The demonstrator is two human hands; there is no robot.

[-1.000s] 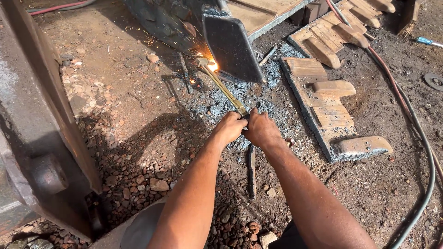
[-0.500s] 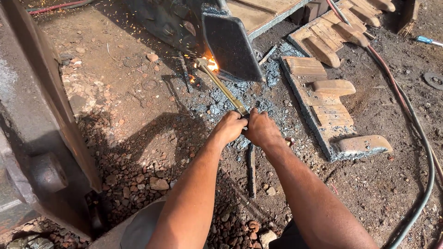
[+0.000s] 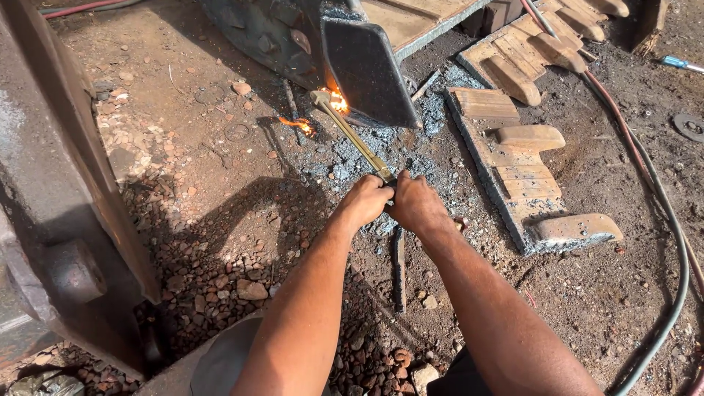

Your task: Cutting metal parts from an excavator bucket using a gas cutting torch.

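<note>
— Brass, that torch point(image 3: 352, 136) was, and both hands were clenched around its near end: the left hand point(image 3: 364, 199) and right hand point(image 3: 416, 205) sat side by side, knuckles touching, fingers curled tight on the handle. Bare skin, no gloves.

— Where was the tip?

— Up against the lower edge of the dark steel plate point(image 3: 367, 70), with the flame point(image 3: 337, 101) burning right at the cut. A second glowing patch, a slag spatter point(image 3: 297, 125), lay on the ground just to the left of it.

— So what did you think could go wrong?

— Burns, first. Sparks or molten drops could have flown back along the torch onto those bare forearms. The grey ash point(image 3: 381, 150) under the torch suggested plenty had dropped there.

— And the hoses?

— One hose point(image 3: 660, 220) ran down the right side over the dirt, well apart from the flame, but hot slag rolling that way might have scorched it. I'd also have worried about the cut piece dropping: the plate hung over the ground near the hands.

— The timber?

— The wooden slab point(image 3: 513, 158) lay just right of the ash. A stray spark could have set it smouldering.
</note>
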